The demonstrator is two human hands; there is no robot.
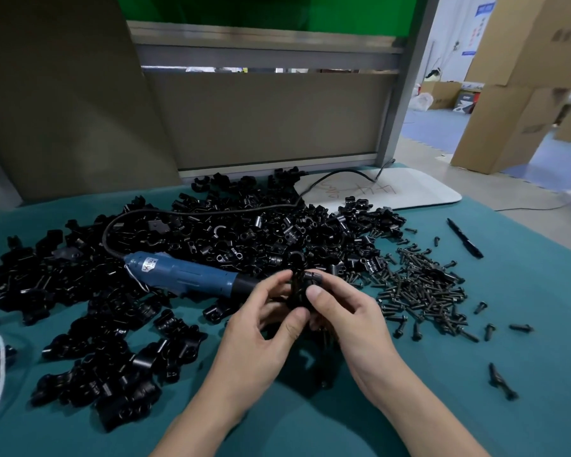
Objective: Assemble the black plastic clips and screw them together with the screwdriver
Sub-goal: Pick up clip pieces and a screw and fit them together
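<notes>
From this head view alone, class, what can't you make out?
All head view.
Held clip pieces: how they mate, covered by fingers of the left hand and right hand.
Screwdriver bit: hidden behind the left hand.
White cord: cut off by the left edge.
White board scribble: too blurred to read.

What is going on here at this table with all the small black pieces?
A person holds black plastic clip pieces between the left hand and the right hand, above the teal table cover, seemingly fitting them together. The blue electric screwdriver lies among the pile of loose black clips, with no hand on it. A heap of dark screws lies to the right. Screwing has not yet begun.
</notes>
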